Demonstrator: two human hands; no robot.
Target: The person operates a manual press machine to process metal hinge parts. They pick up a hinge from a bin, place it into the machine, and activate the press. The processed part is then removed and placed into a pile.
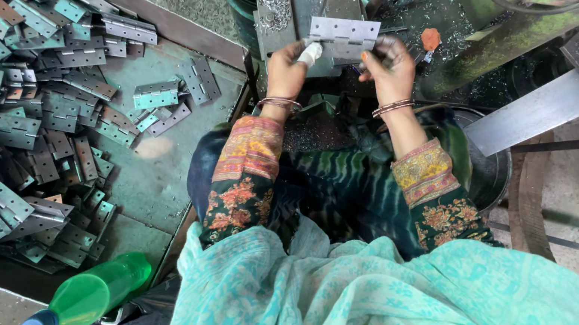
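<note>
Both my hands hold one flat grey metal hinge [346, 35] against the work plate of a machine [291, 11]. My left hand [287, 67], with a white wrap on one finger, grips the hinge's left side. My right hand [388, 66], smudged dark, grips its right side. Bangles circle both wrists. Metal shavings [274, 12] lie on the plate just above the hinge.
A big pile of grey and greenish hinges [13, 126] fills a tray at my left, with a loose hinge [156, 95] near its edge. A green plastic bottle with a blue cap [89, 296] lies at lower left. A dark bucket [490, 164] and metal bars [535, 113] stand at right.
</note>
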